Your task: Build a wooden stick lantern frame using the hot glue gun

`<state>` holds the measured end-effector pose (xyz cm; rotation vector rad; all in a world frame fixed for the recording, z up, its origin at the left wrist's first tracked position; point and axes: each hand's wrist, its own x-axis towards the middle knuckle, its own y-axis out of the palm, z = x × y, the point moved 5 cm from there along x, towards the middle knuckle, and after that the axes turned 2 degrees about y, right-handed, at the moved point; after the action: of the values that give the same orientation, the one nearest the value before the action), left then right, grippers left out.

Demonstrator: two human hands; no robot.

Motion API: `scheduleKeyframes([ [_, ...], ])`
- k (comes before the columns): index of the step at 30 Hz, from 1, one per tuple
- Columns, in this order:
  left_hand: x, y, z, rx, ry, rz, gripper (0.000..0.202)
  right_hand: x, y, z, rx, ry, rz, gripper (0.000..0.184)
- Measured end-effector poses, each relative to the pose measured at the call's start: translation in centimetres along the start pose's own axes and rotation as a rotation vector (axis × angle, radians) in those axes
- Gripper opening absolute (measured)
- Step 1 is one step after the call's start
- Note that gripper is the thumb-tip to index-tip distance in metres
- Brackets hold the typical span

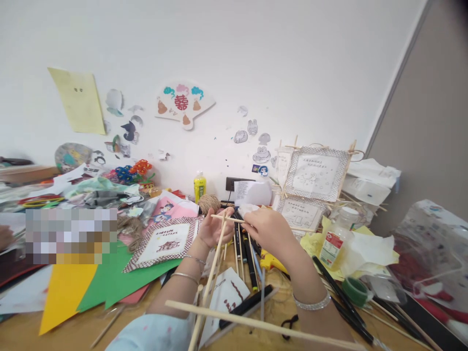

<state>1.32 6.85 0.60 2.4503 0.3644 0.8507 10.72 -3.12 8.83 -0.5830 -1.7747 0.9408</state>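
My left hand (pixel 212 228) is closed around the far joint of a frame of thin wooden sticks (pixel 216 256). My right hand (pixel 268 226) pinches the far cross stick (pixel 230 219) to the right of that joint; its fingertips are partly hidden. A near cross stick (pixel 256 322) lies over the long sticks close to me, running off to the lower right. Below the hands are several black markers (pixel 250 263), a yellow glue gun (pixel 273 262) partly behind my right forearm, and a white paper with brown marks (pixel 228 297).
Green sheets (pixel 109 282) and an orange sheet (pixel 66 292) lie left, beside a fabric-edged picture (pixel 164 243). Twine (pixel 209 204) and a yellow-green bottle (pixel 199 187) stand behind. Stick-framed pictures (pixel 316 173) lean on the wall; a clear bottle (pixel 338 239) and green tape (pixel 356 291) are right.
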Motion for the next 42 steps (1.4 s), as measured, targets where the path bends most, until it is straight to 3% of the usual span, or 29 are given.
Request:
scheduleKeyframes([
  [42, 0.28, -0.13, 0.4, 0.005, -0.034, 0.036, 0.05, -0.05, -0.01, -0.04, -0.008, 0.018, 0.001, 0.019],
])
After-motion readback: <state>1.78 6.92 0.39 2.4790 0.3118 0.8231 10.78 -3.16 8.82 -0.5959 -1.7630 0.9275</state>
